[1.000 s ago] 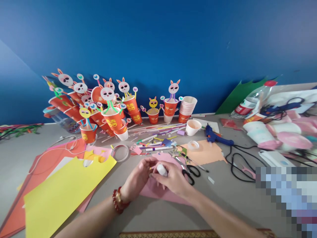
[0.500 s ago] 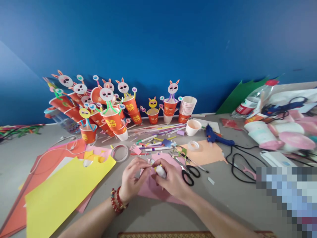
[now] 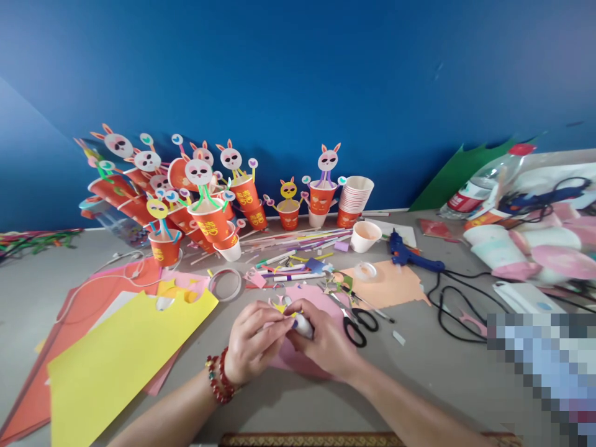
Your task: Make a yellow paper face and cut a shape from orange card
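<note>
Both hands meet over a pink paper sheet (image 3: 321,304) in the middle of the table. My right hand (image 3: 326,341) is closed around a small white rounded piece (image 3: 305,326), whose exact kind I cannot make out. Fingers pressed together, my left hand (image 3: 255,338) pinches at its left end, beside a dark blue spot; what it holds is hidden. Yellow paper scraps (image 3: 279,307) show just beyond the fingertips. Black-handled scissors (image 3: 356,329) lie right of my right hand, a pen (image 3: 372,307) beyond them.
Red paper cups (image 3: 209,223) with rabbit figures stand at the back left, near a cup stack (image 3: 354,202). A blue glue gun (image 3: 414,257) with black cable lies right. Yellow paper (image 3: 125,354) and a tape roll (image 3: 226,285) lie left. Markers (image 3: 298,277) lie behind my hands.
My left hand has turned and come closer to the right, its fingers now more curled. The white piece has tipped slightly, and a dark blue spot shows at its left end.
</note>
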A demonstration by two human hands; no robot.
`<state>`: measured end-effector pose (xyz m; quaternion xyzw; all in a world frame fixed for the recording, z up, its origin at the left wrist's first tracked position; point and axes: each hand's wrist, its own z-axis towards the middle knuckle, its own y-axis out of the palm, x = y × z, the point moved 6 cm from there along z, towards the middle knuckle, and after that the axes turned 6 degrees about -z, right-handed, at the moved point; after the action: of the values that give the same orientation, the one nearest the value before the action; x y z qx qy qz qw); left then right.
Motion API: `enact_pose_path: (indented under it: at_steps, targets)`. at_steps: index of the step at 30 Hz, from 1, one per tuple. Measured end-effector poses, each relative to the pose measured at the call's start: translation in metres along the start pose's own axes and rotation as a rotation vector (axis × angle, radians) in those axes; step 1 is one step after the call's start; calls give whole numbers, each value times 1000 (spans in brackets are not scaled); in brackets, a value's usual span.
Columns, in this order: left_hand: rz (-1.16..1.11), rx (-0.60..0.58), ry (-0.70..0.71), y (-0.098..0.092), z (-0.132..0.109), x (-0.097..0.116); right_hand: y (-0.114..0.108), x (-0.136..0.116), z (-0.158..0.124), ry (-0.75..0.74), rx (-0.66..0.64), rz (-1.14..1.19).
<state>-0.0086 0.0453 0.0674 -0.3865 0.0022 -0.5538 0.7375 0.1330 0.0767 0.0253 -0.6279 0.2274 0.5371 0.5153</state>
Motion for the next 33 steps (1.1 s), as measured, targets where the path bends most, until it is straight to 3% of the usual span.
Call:
enact_pose_path:
  at_steps: [3,11,17,33]
  targets:
    - [32,46,19,-4,0,1,2,0,-1,-6,-6,-7]
    - [60,12,104,2,8,9,3,-3,-2,-66,12,36]
    - [-40,26,35,-2,10,8,-1,-2,-2,-26,21,-7]
    - [-95,-60,109,5,6,17,-2,1,-4,-8,14,-19]
